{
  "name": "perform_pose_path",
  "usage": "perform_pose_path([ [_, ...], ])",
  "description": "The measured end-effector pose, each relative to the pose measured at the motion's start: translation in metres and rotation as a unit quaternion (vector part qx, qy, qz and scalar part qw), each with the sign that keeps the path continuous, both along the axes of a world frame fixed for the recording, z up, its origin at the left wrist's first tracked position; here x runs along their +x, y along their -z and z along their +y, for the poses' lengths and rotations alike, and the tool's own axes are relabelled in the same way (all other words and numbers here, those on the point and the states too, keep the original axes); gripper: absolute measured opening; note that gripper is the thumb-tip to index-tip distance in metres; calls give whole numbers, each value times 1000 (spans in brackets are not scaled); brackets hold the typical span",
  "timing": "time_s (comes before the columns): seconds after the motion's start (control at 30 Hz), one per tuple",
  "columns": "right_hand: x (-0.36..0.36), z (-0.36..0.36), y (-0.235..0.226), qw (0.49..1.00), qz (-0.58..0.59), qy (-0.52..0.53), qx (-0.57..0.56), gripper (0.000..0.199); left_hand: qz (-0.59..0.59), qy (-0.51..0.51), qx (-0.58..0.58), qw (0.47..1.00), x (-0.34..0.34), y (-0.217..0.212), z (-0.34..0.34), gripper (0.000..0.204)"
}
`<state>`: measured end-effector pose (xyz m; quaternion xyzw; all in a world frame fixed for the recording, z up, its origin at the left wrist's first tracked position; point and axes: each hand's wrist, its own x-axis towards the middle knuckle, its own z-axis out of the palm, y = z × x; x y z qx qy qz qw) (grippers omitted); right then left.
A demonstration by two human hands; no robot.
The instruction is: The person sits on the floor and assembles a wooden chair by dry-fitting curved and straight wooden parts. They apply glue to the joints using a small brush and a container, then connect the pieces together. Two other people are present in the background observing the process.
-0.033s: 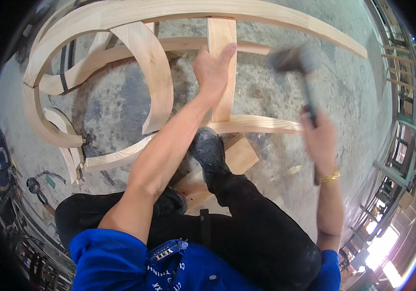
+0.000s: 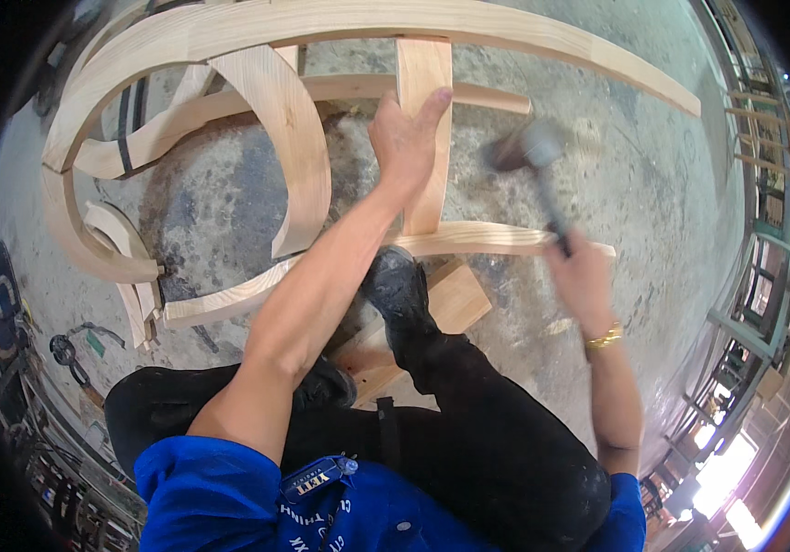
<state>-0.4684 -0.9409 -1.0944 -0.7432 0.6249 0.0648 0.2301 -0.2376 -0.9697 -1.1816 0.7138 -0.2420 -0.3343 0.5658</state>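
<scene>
My left hand [image 2: 404,143] is closed around a flat wooden crosspiece [image 2: 428,189], thumb along its right side. The crosspiece spans between a long curved wooden rail [image 2: 367,18] at the far side and a shorter curved rail [image 2: 482,239] nearer me. Closed on the handle of a mallet [image 2: 525,147], my right hand [image 2: 581,281] is to the right, partly over the near rail's end. Motion blurs the mallet's head, which looks dark with a paler end. It hangs right of the crosspiece, apart from it. My black shoe [image 2: 397,281] rests against the near rail.
A curved wooden brace [image 2: 298,138] stands left of the crosspiece. Under my foot lies a wooden block [image 2: 459,299]. Another curved rail [image 2: 349,87] shows beyond. Metal racks [image 2: 763,294] line the right, and a dark tool [image 2: 65,350] lies on the concrete floor at left.
My right hand and the mallet have swung left, toward the crosspiece. My left hand keeps its grip; the frame has shifted only very slightly in the picture.
</scene>
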Motion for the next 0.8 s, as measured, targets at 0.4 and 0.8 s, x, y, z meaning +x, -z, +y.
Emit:
perform_pose_path([
  [0.4,-28,11,-138,824,-447,103,-333,13,-22,-35,-97,994,20,-17,18,53],
  [0.8,1,49,50,996,-28,-31,77,25,-81,-38,-95,991,26,-13,25,57],
])
